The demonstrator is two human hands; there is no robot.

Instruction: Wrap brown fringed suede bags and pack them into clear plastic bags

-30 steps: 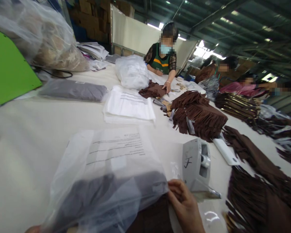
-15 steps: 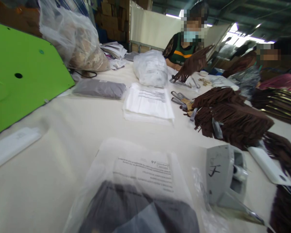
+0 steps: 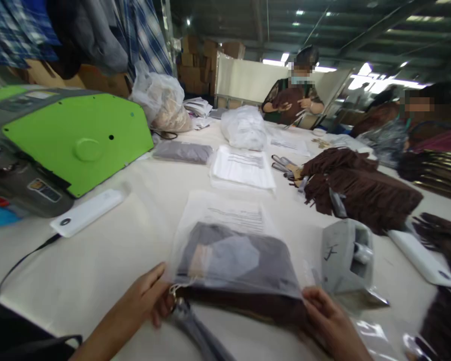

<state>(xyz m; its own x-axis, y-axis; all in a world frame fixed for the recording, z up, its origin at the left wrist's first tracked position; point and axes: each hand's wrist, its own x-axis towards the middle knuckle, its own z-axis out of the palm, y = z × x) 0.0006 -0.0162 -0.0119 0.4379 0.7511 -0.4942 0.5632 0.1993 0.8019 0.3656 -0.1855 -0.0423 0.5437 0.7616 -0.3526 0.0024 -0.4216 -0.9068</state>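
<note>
A clear plastic bag with printed text (image 3: 235, 215) lies before me, its open end toward me. Inside it sits most of a dark brown handbag (image 3: 244, 304), whose near edge sticks out of the opening. A pale paper or tissue piece and a tan tag show through the film. My left hand (image 3: 156, 296) pinches the left corner of the opening, beside a white cord and a metal ring. From there a grey-wrapped strap (image 3: 201, 333) trails toward me. At the opening's right corner, my right hand (image 3: 325, 313) closes its fingers on the plastic.
A grey tape dispenser (image 3: 336, 255) stands at right, near a pile of brown fringed bags (image 3: 361, 180). Stacked plastic bags (image 3: 244, 170) lie ahead. A green-sided machine (image 3: 97, 145) and a white corded device (image 3: 88, 213) are at left. A co-worker (image 3: 295, 95) stands across the table.
My hands have come into view at the plastic bag's opening. The view has tilted and swung, showing more of the left side. The co-worker has lifted the brown piece closer to the body.
</note>
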